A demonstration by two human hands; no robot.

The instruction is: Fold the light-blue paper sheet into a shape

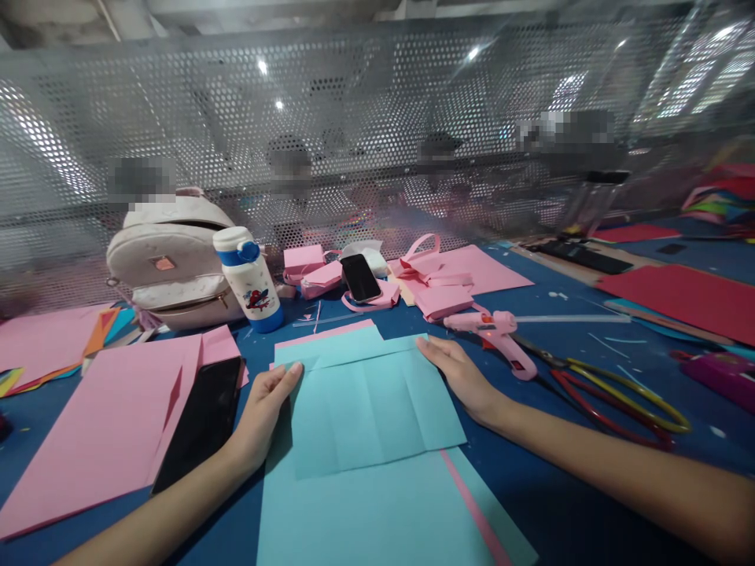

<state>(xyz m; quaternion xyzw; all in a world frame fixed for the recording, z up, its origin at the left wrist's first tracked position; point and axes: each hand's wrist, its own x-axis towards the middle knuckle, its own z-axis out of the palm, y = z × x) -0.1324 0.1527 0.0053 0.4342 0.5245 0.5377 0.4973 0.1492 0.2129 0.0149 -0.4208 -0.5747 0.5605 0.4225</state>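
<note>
Holding the creased sheet (377,409) at twelve o'clock, the left grip (265,402) pinches its ten-o'clock corner, the right grip (458,376) its one-o'clock corner. Aligning seems the present step; the next move probably calls for straight edges.

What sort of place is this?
It looks like a papercraft workspace, perhaps a workshop: creased turquoise paper is held over a blue table, where a pink glue gun and scissors lie nearby.
</note>
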